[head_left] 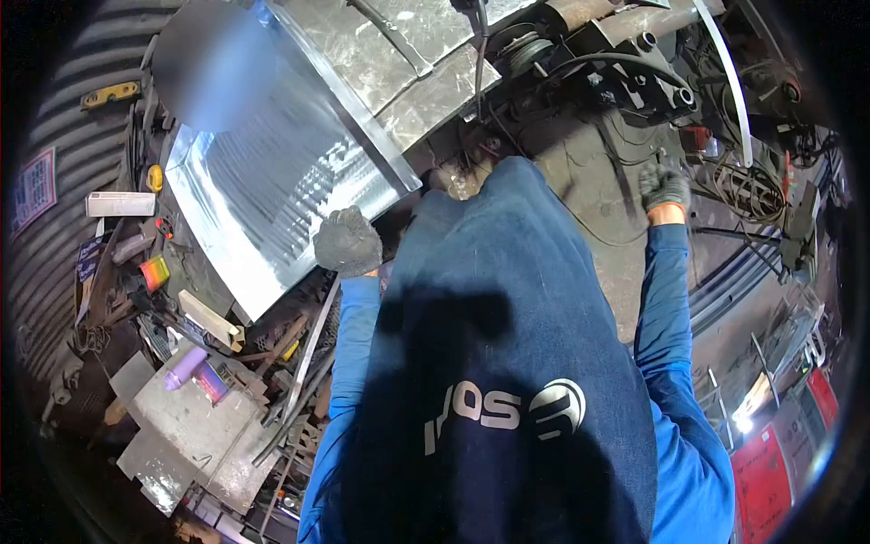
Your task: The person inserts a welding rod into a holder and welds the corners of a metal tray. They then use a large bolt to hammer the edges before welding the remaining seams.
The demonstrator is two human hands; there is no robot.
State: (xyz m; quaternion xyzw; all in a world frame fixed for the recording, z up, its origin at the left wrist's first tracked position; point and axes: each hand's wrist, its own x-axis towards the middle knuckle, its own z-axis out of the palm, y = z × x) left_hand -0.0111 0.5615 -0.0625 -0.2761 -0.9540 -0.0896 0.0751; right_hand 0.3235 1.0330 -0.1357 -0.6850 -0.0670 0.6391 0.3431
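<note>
My left hand [348,243], in a grey work glove, is curled at the near edge of a shiny sheet of metal [272,172]. Its fingertips are hidden, so whatever they grip does not show. The sheet has a raised strip [362,127] along its right side. Off to the right, my right hand [666,186] wears a similar glove with an orange cuff. Its fingers look bent inward above the dusty floor, close to thin dark cables [625,163]; what they hold is too small and dim to make out.
A scuffed metal worktop [435,100] adjoins the sheet. Coiled cable [748,190] and machine parts [625,72] lie at right, with a red box [766,485] lower down. Scrap, a purple spray can [186,367] and a yellow level [111,95] are at left. A round blur covers the upper left.
</note>
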